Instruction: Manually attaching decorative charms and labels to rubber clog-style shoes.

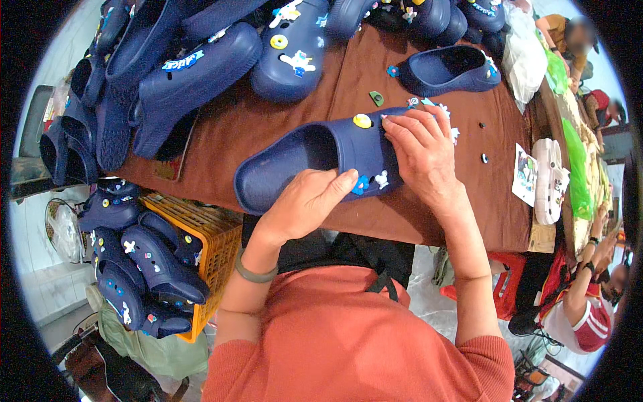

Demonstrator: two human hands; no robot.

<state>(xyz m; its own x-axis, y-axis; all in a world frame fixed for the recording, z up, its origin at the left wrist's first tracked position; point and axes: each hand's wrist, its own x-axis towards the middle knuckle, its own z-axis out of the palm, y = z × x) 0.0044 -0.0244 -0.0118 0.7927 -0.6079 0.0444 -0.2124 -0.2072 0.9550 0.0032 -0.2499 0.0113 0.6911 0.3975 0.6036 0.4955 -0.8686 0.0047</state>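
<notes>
A navy blue clog (355,142) lies in front of me on the brown-covered table, its toe to the right. My left hand (300,199) grips its near side, thumb over the rim and the other fingers hidden underneath. My right hand (425,151) bends over the toe, fingers pressed together at a small whitish charm (384,118) mostly hidden by the fingertips. On the clog's upper sit a yellow round charm (362,121), a blue charm (360,185) and a white figure charm (382,179). More colourful charms show beyond the right hand.
Another navy clog (449,70) rests farther back, near a loose green charm (376,98). Decorated clogs (194,70) pile up at the far left. An orange crate (221,248) with clogs hung on its side stands below left. A pale clog (548,181) lies at the right; people are beyond.
</notes>
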